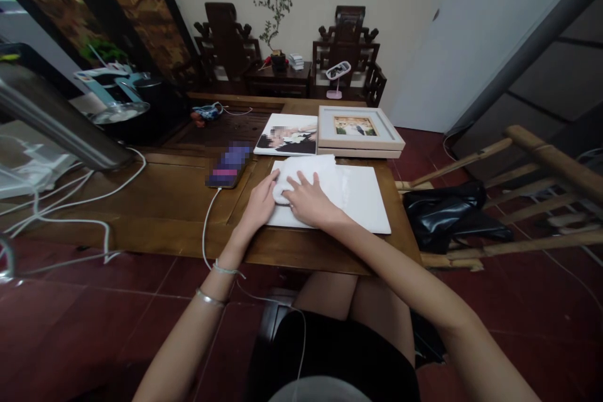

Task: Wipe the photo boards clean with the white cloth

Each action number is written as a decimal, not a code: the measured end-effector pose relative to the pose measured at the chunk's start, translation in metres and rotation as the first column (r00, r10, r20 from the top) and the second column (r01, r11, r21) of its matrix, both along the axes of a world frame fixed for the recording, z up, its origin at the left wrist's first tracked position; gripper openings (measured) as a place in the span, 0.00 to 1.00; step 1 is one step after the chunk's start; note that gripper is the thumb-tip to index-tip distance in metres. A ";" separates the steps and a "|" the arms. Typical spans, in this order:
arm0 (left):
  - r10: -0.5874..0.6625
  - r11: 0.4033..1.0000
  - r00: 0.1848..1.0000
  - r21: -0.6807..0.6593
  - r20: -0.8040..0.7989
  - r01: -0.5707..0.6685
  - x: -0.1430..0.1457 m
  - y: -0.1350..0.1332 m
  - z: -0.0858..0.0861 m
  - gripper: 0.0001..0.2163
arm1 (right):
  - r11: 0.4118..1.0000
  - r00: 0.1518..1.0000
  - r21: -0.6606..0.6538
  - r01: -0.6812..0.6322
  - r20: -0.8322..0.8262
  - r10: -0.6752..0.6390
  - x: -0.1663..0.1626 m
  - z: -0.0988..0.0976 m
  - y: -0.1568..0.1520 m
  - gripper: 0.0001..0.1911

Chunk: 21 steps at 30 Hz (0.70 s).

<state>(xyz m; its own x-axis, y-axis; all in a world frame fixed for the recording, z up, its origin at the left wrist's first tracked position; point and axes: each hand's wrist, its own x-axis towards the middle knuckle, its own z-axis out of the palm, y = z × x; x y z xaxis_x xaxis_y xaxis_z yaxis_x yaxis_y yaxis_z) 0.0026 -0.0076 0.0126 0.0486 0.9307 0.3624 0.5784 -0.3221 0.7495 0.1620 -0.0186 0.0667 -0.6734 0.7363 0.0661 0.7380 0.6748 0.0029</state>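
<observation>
On the wooden table, a flat white panel (370,201) lies in front of me. A folded white cloth (325,168) rests on its left half. My right hand (308,200) is laid over the cloth with its fingers spread, touching its top. At the panel's left edge, my left hand (260,202) lies with fingers stretched out beside the cloth; its fingertips reach the cloth's left side. Part of the panel is hidden under the cloth and my right hand.
Behind the panel are a photo print (287,134) and a light wooden picture frame (360,132). A phone (228,165) with a white cable lies to the left. White cords (70,220) cross the table's left end. A bamboo chair (556,163) stands at right.
</observation>
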 end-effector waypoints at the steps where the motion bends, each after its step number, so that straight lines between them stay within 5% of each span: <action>1: 0.007 1.000 0.999 -0.008 0.052 -0.007 0.000 0.000 0.002 0.24 | 0.998 0.998 -0.006 -0.056 0.011 0.056 0.002 0.001 -0.003 0.20; 7: -0.028 0.996 0.970 -0.079 0.241 0.048 0.001 -0.002 0.005 0.28 | 0.907 0.907 -0.001 -0.420 0.006 0.420 0.018 0.000 -0.036 0.15; 11: -0.056 0.987 0.984 -0.138 0.168 0.080 0.003 -0.004 0.004 0.30 | 0.871 0.870 -0.007 -0.491 -0.038 0.491 0.034 0.006 -0.057 0.13; 15: -0.075 0.996 0.997 -0.059 -0.029 0.073 0.006 -0.006 0.003 0.26 | 0.928 0.930 -0.060 -0.368 -0.030 0.366 0.049 0.019 -0.054 0.10; 21: -0.075 0.997 0.976 -0.008 -0.207 0.075 0.005 -0.003 -0.004 0.24 | 0.995 0.999 -0.102 0.009 -0.050 -0.014 0.057 0.028 -0.004 0.13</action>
<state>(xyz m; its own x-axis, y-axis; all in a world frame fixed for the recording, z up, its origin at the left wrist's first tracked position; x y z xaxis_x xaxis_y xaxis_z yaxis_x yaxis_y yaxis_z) 0.0077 -0.0110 0.0085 0.1924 0.9217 0.3367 0.6948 -0.3702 0.6165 0.2192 -0.0229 0.0946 -0.6626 0.7485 0.0244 0.7431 0.6612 -0.1033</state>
